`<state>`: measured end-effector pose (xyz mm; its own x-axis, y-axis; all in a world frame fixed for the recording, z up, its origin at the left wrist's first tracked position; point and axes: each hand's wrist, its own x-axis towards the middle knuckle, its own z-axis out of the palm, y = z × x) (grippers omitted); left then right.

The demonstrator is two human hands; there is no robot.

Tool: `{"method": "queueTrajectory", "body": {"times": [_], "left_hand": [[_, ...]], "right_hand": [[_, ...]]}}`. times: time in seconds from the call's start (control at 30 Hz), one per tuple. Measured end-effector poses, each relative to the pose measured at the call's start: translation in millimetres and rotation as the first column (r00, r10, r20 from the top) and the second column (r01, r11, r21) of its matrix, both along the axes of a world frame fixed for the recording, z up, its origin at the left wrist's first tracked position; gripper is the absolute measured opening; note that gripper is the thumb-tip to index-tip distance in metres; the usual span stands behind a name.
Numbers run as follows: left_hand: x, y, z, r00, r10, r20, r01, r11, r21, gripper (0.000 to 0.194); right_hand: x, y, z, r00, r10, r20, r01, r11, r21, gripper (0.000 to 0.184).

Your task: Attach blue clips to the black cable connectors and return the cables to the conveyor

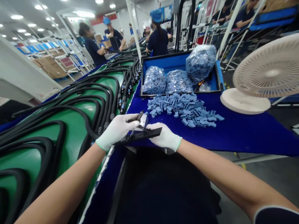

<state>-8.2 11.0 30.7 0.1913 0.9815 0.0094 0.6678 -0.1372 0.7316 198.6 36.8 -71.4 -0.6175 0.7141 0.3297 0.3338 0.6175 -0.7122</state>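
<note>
Both my hands wear white gloves and meet at the near edge of a blue-covered table (245, 130). My left hand (116, 129) is closed around a black cable end with a small ribbed connector (140, 115) sticking up from its fingers. My right hand (164, 135) grips the other end of a flat black piece (143, 135) that runs between both hands. A small grey-blue part (144, 119) sits just behind my fingers. A loose pile of blue plastic caps (184, 109) lies a little beyond my hands.
A green conveyor (77, 115) on the left carries several looped black cables (70, 99). A blue bin (177, 63) holds bags of blue caps (201, 62). A white fan (268, 71) stands at the right. Other people in dark shirts work farther along the line.
</note>
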Motion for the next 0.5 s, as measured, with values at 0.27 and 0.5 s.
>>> {"method": "queueTrajectory", "body": {"times": [0.27, 0.5], "left_hand": [[17.6, -3.8, -4.5, 0.975, 0.131, 0.18, -0.121, 0.99, -0.07, 0.038], [19.1, -21.0, -2.2, 0.993, -0.108, 0.056, 0.106, 0.993, 0.044, 0.038]], "right_hand": [[40.6, -14.7, 26.8, 0.974, -0.19, 0.127, 0.179, 0.979, 0.094, 0.034], [34.5, -48.0, 27.7, 0.839, -0.261, -0.478, -0.127, 0.76, -0.637, 0.038]]}}
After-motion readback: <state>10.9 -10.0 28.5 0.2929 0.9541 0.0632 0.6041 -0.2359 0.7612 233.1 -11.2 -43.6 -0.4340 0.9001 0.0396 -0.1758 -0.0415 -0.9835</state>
